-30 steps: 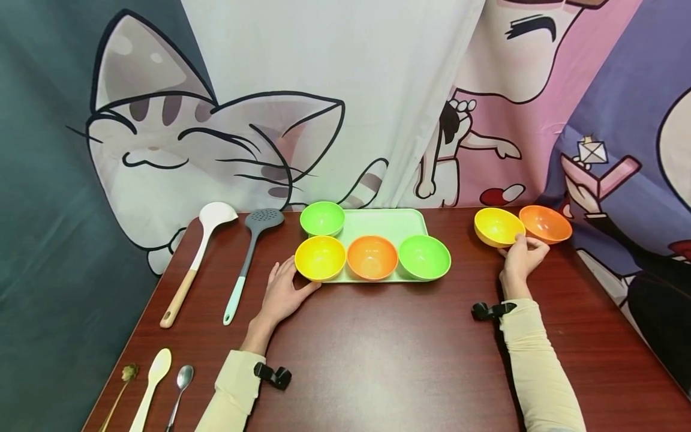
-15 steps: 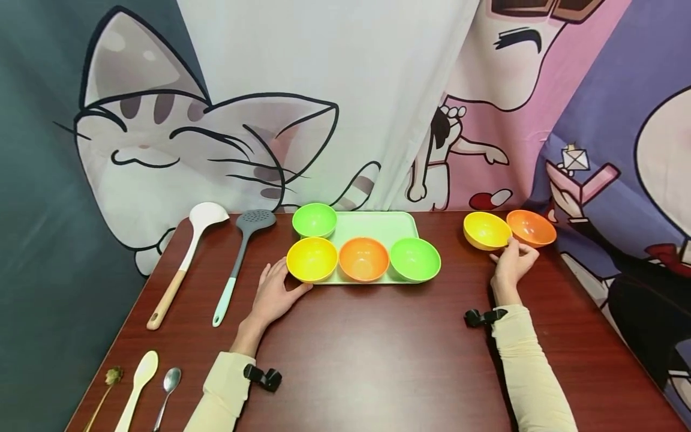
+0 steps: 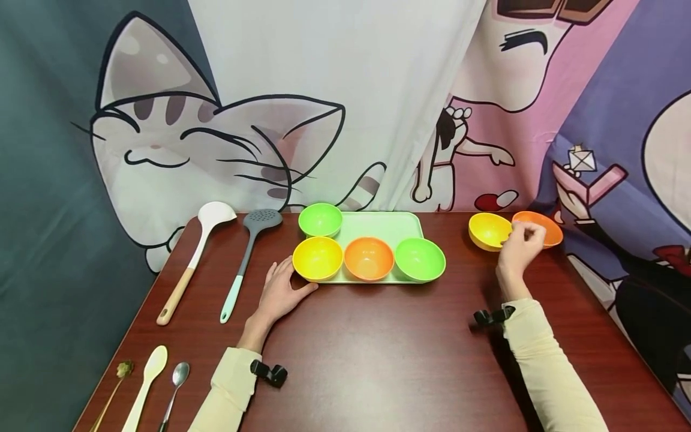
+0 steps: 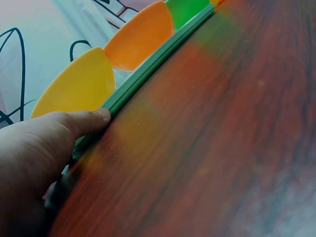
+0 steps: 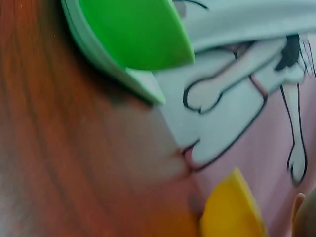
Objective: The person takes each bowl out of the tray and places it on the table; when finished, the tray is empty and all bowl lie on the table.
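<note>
My left hand [image 3: 279, 292] rests at the near-left corner of the pale green tray [image 3: 382, 224], thumb straight against its edge in the left wrist view. Its other fingers reach beside a yellow bowl [image 3: 318, 259]. Right of that bowl, an orange bowl [image 3: 369, 259] and a green bowl [image 3: 420, 260] line the tray's front; a second green bowl [image 3: 321, 220] sits behind. At the far right, my right hand [image 3: 519, 252], loosely bent, overlaps another yellow bowl [image 3: 487, 231] and another orange bowl [image 3: 549, 231]. In the right wrist view, a gap shows between its finger [image 5: 306, 217] and the yellow bowl.
A white ladle [image 3: 197, 258] with a wooden handle and a grey slotted turner [image 3: 251, 249] lie at the left. Nearer are a gold spoon [image 3: 120, 384], a cream spoon [image 3: 149, 375] and a small metal spoon [image 3: 179, 382]. A printed curtain [image 3: 324, 72] hangs behind the table.
My right hand has lifted from the right-hand yellow bowl's rim and shifted rightward, over the orange bowl's near side. The left hand stays at the tray corner. The head view sways slightly.
</note>
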`<state>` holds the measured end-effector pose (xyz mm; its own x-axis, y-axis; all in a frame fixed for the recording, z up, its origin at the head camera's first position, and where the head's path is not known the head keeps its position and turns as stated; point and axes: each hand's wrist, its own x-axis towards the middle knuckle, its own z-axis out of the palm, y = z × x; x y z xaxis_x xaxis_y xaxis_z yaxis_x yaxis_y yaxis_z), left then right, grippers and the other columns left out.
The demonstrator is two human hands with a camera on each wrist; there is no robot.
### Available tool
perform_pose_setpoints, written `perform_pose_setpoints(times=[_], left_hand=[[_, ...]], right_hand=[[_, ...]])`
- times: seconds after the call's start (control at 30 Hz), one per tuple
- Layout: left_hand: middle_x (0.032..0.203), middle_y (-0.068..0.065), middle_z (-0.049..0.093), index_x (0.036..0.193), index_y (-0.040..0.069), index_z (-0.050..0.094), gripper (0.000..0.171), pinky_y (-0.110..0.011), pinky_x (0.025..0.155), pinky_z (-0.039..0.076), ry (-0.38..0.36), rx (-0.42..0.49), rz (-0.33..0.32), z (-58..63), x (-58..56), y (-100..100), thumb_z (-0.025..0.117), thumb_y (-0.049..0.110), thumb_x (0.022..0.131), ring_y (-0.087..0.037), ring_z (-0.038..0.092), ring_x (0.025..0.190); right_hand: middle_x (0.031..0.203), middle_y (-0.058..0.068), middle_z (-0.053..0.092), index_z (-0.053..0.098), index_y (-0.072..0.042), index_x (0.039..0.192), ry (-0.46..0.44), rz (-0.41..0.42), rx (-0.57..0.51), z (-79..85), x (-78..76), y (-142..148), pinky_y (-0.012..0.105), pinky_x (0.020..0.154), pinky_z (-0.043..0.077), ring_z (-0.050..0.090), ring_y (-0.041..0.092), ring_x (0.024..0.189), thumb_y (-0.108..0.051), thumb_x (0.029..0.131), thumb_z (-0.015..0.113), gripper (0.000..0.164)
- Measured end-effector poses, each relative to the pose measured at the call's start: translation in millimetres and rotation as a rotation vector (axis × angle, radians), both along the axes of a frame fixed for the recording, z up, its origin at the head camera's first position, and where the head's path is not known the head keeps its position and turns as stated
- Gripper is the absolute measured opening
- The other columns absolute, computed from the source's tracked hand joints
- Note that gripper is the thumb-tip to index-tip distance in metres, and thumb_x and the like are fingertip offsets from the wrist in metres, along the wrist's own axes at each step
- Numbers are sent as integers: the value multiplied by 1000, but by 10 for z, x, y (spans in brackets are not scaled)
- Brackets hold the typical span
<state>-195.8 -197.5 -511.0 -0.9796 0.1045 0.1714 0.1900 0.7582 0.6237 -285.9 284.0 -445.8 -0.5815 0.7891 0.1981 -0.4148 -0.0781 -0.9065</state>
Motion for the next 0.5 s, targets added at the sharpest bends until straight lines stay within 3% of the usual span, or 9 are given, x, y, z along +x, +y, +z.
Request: perform_pose_setpoints(times=[0.2,0.3,0.5], left_hand=[[151,-13,48,149,9,45,81,-58,124,9,4,0,4,-14,1,-14,76,48,85,-31,37,145],[150,-13,49,149,9,46,81,-59,123,10,10,5,3,-11,2,-11,77,47,84,-31,38,145],[150,-15,49,148,8,46,81,-60,123,10,14,2,-4,-13,-5,-3,77,48,84,-33,38,145]], right_hand=[[75,0,58,58,-16,81,46,246,148,351,-98,-433,15,42,40,48,7,57,-2,91,62,17],[72,1,56,58,-17,82,26,365,219,487,-153,-692,16,43,44,47,7,53,-3,91,63,18],[74,-1,55,56,-15,86,-78,603,333,536,-249,-1193,17,53,51,53,9,63,-2,93,60,15]])
